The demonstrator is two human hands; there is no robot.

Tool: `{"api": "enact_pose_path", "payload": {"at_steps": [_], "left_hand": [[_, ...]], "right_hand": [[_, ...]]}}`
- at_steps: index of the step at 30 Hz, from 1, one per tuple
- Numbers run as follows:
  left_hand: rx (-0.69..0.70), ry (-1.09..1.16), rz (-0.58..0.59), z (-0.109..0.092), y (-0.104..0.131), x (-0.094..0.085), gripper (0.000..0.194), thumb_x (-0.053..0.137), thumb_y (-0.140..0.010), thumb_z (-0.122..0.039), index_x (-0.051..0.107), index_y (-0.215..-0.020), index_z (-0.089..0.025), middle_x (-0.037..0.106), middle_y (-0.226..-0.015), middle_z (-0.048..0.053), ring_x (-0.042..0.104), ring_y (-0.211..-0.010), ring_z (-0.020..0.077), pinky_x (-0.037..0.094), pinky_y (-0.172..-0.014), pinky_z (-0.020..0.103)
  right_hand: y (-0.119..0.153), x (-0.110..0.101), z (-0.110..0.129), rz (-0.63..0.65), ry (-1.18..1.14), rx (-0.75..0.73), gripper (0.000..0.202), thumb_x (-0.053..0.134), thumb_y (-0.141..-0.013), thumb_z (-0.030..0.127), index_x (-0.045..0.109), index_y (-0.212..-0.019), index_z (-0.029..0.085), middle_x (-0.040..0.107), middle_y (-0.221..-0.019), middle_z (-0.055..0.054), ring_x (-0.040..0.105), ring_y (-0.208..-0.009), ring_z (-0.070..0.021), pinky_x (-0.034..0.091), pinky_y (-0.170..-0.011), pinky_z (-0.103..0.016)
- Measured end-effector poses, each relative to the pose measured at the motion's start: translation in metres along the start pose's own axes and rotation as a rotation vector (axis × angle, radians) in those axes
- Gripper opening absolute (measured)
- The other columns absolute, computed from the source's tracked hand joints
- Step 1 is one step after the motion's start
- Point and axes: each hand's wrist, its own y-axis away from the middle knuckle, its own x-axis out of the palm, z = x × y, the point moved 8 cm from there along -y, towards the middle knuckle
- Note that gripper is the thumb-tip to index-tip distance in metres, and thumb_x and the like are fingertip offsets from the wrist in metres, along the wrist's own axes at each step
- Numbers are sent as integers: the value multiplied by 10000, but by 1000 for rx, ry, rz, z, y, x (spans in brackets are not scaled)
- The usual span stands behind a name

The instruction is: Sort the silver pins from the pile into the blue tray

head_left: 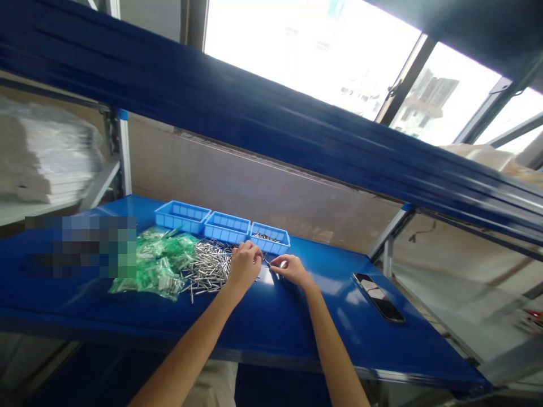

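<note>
My left hand (245, 263) is closed with curled fingers at the right edge of a pile of thin silvery metal pins (208, 265). Whatever its fingertips hold is too small to make out. Just to its right, my right hand (293, 270) pinches a slim metal pin (267, 263) between thumb and finger, pointing toward the left hand. Behind both hands, a small blue bin (271, 244) contains some dark metal pieces.
Two more blue bins, a middle one (227, 236) and a left one (183, 226), stand in the same row. Green-tinted plastic bags (161, 265) lie left of the pile. A phone (379, 297) rests on the blue table (280, 333). A blue shelf beam (254, 113) crosses above.
</note>
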Motion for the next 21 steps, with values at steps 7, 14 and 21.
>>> {"api": "enact_pose_path", "payload": {"at_steps": [7, 14, 21], "left_hand": [[48, -2, 74, 2, 3, 15, 193, 389, -774, -128, 564, -723, -190, 598, -797, 26, 535, -829, 191, 359, -775, 357], [23, 19, 95, 10, 4, 19, 188, 400, -772, -151, 579, -804, -197, 615, -832, 30, 549, -842, 189, 360, -788, 351], [140, 27, 187, -1, 8, 25, 157, 485, -745, -268, 588, -851, -215, 577, -746, -5, 540, -780, 174, 367, -792, 348]], "right_hand": [[1, 1, 10, -93, 77, -50, 169, 600, -710, 353, 691, -754, 217, 679, -776, -14, 560, -591, -133, 406, -546, -228], [3, -4, 13, -175, 43, -68, 187, 570, -738, 357, 680, -799, 219, 687, -790, -13, 577, -588, -141, 402, -528, -228], [1, -6, 14, -209, 10, -68, 192, 535, -757, 333, 663, -832, 211, 684, -800, -21, 600, -628, -150, 417, -547, -229]]}}
